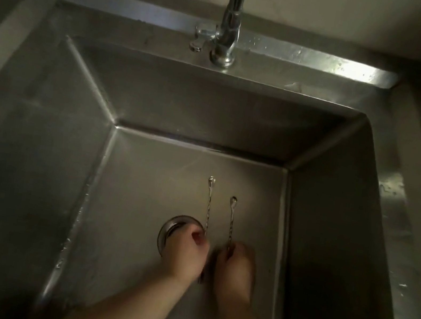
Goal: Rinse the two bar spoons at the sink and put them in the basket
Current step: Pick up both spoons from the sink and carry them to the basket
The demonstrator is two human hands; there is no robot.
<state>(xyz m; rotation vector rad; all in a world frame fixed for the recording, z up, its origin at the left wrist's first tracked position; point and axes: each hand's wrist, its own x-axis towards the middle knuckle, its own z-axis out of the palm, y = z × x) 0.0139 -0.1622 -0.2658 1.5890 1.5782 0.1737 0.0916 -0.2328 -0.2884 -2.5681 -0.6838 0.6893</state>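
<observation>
Both of my hands are low inside a deep steel sink point(35, 156). My left hand point(185, 253) is closed around the twisted handle of one bar spoon point(208, 204), whose small bowl points away from me. My right hand point(236, 269) grips the second bar spoon point(231, 219), which runs parallel just to the right, bowl end also away. The hands sit side by side, nearly touching. The lower ends of both handles are hidden in my fists. No basket is in view.
A chrome tap point(230, 22) rises from the sink's back ledge with a lever handle point(201, 38) on its left. I see no clear stream of water. The round drain point(174, 227) lies partly under my left hand. Droplets dot the rim.
</observation>
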